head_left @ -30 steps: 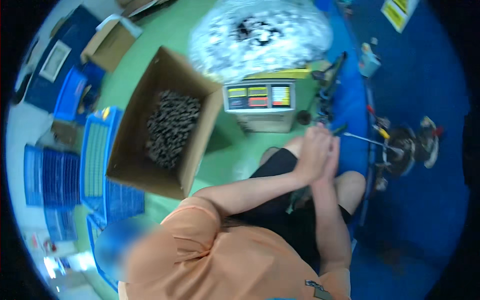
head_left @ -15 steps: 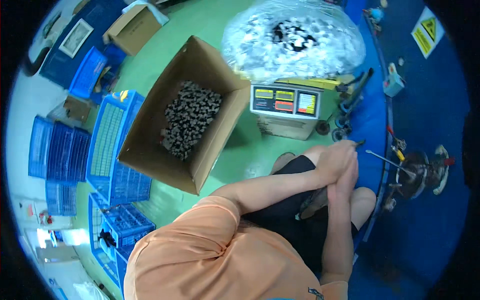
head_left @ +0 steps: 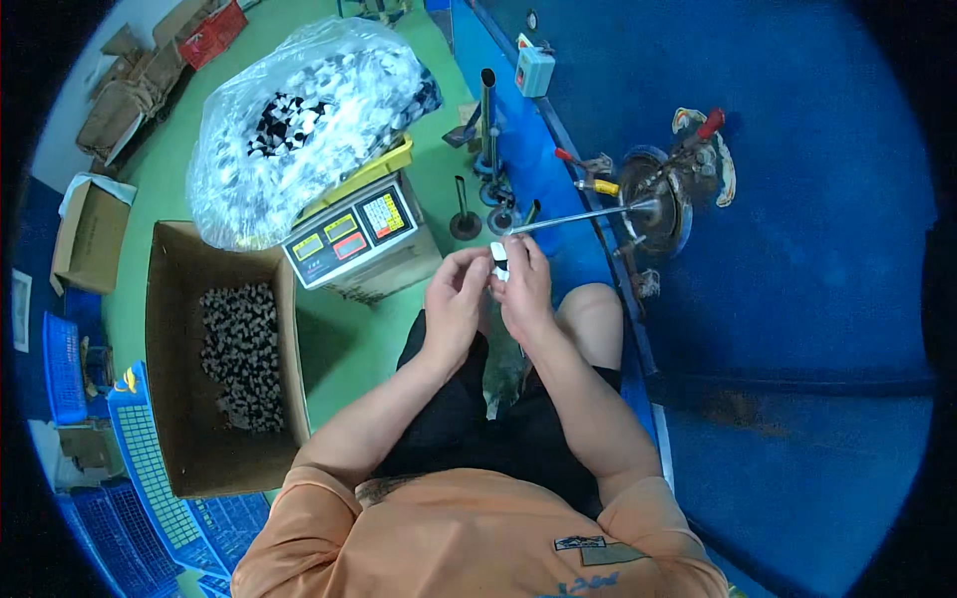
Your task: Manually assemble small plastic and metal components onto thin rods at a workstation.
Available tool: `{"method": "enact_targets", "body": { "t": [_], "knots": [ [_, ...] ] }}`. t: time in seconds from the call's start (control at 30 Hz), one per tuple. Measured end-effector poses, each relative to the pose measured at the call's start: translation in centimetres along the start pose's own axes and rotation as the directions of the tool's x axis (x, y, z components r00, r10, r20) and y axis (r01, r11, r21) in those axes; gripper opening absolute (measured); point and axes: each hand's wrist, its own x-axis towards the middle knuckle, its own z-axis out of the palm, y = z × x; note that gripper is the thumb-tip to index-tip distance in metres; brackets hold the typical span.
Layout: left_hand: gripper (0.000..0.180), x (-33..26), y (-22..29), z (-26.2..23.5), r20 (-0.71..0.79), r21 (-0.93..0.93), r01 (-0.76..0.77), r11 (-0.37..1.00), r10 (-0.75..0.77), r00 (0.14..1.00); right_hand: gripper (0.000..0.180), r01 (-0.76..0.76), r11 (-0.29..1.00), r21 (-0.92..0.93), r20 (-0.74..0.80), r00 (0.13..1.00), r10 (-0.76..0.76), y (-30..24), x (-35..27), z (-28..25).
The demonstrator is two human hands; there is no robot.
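Between my hands, in front of my knees, is a small black-and-white piece [head_left: 499,261], white at the ends with a black middle. My right hand [head_left: 525,291] pinches it between thumb and fingers. From the other side, my left hand [head_left: 455,307] has its bent fingers and thumb closed against the piece; its fingertips are partly hidden. Just beyond my right fingertips lies the free end of a thin metal rod [head_left: 570,218], which sticks out from a round metal fixture [head_left: 655,202] with red and yellow handles.
At left, an open cardboard box [head_left: 171,399] holds many small black-and-grey pieces. A clear plastic bag [head_left: 224,189] full of black-and-white pieces sits on a scale [head_left: 349,239]. Metal posts on round bases [head_left: 466,225] stand beside the blue bench [head_left: 797,289]. Blue crates [head_left: 140,458] stand lower left.
The view has swung, shifting the box and bag leftward. My hands, earlier overlapped near the rod's end, are now side by side, and the black-and-white piece shows between them.
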Motion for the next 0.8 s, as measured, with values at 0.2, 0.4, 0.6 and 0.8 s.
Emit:
{"method": "enact_targets", "body": {
  "t": [0.2, 0.4, 0.6, 0.8],
  "knots": [
    [0.018, 1.3, 0.3, -0.8, 0.033, 0.187, -0.073, 0.980, 0.068, 0.997, 0.015, 0.066, 0.953, -0.295, -0.086, 0.992, -0.095, -0.5, -0.2, 0.9],
    [0.018, 2.2, 1.1, -1.4, 0.127, 0.031, -0.088, 0.996, 0.083, 0.988, 0.014, -0.005, 0.996, -0.090, -0.130, 0.992, -0.007, -1.4, -0.2, 0.7],
    [0.019, 2.6, 1.5, -1.4, 0.113, -0.025, 0.072, 0.997, -0.069, 0.991, 0.014, -0.023, 0.999, -0.046, -0.133, 0.991, 0.017, -2.1, -0.1, -0.1],
    [0.018, 2.9, 1.7, -1.2, 0.101, -0.012, 0.074, 0.997, -0.073, 0.992, 0.018, -0.006, 1.000, -0.010, -0.165, 0.986, 0.005, -2.1, -0.1, -0.3]
  ]
}}
